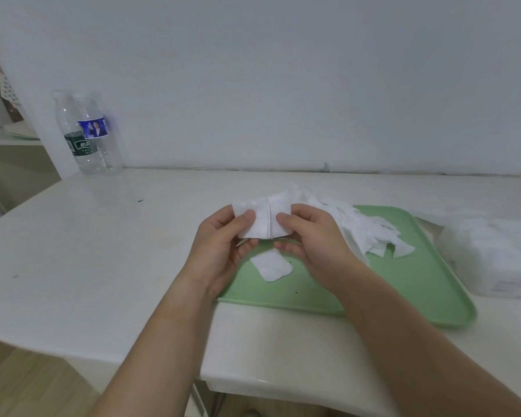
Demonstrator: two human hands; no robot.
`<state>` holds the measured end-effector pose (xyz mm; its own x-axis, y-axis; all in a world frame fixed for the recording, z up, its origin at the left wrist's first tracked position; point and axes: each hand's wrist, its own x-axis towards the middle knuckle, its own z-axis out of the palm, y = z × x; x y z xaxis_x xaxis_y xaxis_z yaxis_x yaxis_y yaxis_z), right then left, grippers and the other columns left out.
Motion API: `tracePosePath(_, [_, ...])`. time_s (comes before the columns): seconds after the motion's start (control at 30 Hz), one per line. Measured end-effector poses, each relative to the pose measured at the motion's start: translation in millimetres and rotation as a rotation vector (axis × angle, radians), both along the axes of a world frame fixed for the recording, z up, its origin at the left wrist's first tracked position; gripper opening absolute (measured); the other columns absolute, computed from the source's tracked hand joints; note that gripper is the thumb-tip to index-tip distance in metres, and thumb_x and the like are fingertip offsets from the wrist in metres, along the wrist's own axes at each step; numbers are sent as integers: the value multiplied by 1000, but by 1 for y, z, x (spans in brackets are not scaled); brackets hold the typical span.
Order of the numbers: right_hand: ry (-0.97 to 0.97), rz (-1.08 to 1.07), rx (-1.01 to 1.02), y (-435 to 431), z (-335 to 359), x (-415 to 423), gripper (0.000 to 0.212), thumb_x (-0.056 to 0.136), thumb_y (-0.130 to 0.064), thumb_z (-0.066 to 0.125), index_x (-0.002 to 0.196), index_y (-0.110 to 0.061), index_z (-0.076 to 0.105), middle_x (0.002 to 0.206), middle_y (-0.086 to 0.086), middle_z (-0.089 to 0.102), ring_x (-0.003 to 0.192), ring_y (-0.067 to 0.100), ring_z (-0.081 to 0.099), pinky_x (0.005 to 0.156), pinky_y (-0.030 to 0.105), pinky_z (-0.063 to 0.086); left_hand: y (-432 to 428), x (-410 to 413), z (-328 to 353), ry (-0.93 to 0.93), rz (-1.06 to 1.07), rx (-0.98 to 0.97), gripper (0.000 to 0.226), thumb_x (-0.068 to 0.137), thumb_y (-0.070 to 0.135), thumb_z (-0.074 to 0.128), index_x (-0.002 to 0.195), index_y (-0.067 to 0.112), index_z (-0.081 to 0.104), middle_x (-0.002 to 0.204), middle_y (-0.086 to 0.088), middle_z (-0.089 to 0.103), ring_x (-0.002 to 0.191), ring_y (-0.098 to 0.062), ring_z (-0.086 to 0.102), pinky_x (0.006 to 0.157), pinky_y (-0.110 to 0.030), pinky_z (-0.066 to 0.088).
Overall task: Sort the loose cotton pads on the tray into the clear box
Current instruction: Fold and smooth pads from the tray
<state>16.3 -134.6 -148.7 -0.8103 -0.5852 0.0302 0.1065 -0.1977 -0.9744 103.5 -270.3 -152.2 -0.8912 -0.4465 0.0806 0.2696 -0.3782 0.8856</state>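
A stack of soft white square cotton pads [263,219] is pinched by the left hand [220,245] and right hand [316,242] above the left edge of the pale green plastic tray [418,284]. Loose pads [364,233] are heaped on its far side (one pad [271,264] lies apart, flat). The clear plastic box [493,260] is set beside the right rim; two clear bottles [87,136] are stood far left.

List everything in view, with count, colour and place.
table: one, white, against the wall
tray: one, green, on the table
pad pile: many, white, heaped at the tray's far side
single pad: one, white, alone on the tray's left part
held pads: count unclear, white, above the tray's far left corner
clear box: one, clear with white fill, right of the tray
bottles: two, clear, table's far left
left hand: pinches the held pads
right hand: pinches the held pads
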Motion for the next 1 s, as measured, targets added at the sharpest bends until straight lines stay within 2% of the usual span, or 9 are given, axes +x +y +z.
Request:
tracePosePath(0.17, [-7, -9, -35, 1, 1, 1, 13, 94, -9, 66, 104, -2, 71, 98, 16, 74, 87, 19, 72, 73, 27, 57, -1, 0, -3, -14, -3, -80, 25, 81, 17, 77, 106, 12, 72, 86, -1, 73, 71, -9, 66, 55, -17, 48])
tracePosePath(0.27, [5, 7, -29, 2, 1, 3, 10, 91, -10, 70, 100, -5, 71, 91, 12, 74, 85, 19, 72, 69, 27, 58, -1, -1, -4, -5, 4, -74, 27, 78, 15, 77, 104, 10, 71, 82, -1, 73, 65, -9, 63, 50, -17, 43])
tracePosePath(0.4, [20, 15, 11, 2, 2, 3, 15, 87, -10, 74, 102, -6, 71, 104, 22, 73, 89, 23, 72, 76, 33, 59, -4, -3, -7, -24, 12, -101, 31, 77, 18, 77, 106, 11, 71, 86, -2, 72, 69, -11, 61, 50, -18, 40])
tracePosePath(0.57, [30, 54, 47, 3, 3, 4, 17, 88, -9, 73, 104, -5, 73, 107, 22, 72, 90, 22, 72, 73, 30, 58, -5, -5, -9, -37, 23, -112, 29, 76, 20, 77, 104, 12, 72, 86, -3, 72, 75, -17, 59, 50, -18, 40])
tracePosePath(0.67, [53, 91, 72, 3, 4, 6, 13, 90, -9, 70, 101, -10, 75, 104, 20, 74, 89, 22, 71, 72, 29, 58, -6, -5, -11, -42, 33, -120, 23, 76, 20, 78, 99, 15, 75, 88, -6, 71, 83, -27, 58, 49, -18, 40])
tracePosePath(0.77, [68, 126, 63, 3, 4, 7, 10, 92, -11, 69, 95, -16, 76, 92, 13, 74, 84, 19, 69, 72, 29, 58, -6, -4, -10, -42, 42, -131, 21, 75, 19, 79, 96, 16, 76, 86, -4, 71, 76, -22, 60, 49, -18, 40])
tracePosePath(0.87, [79, 151, 43, 4, 6, 8, 15, 95, -10, 64, 91, -19, 76, 87, 7, 73, 80, 17, 68, 72, 31, 58, -3, -3, -7, -28, 46, -122, 33, 74, 15, 83, 105, 7, 71, 86, -5, 73, 73, -19, 67, 56, -21, 51])
tracePosePath(0.93, [73, 168, 43, 4, 9, 8, 19, 97, -11, 59, 91, -17, 76, 86, 6, 72, 76, 17, 67, 71, 33, 57, -2, -2, -6, -3, 18, -86, 43, 76, 17, 76, 114, -2, 67, 94, -14, 75, 80, -25, 72, 68, -31, 60])
tracePosePath(1.0, [23, 165, 33, 3, 10, 7, 23, 101, -18, 53, 96, -12, 75, 85, 6, 70, 70, 18, 64, 67, 35, 55, -1, -1, -5, 1, 27, -80, 48, 77, 17, 75, 118, -6, 64, 99, -19, 74, 83, -29, 72, 77, -37, 62])
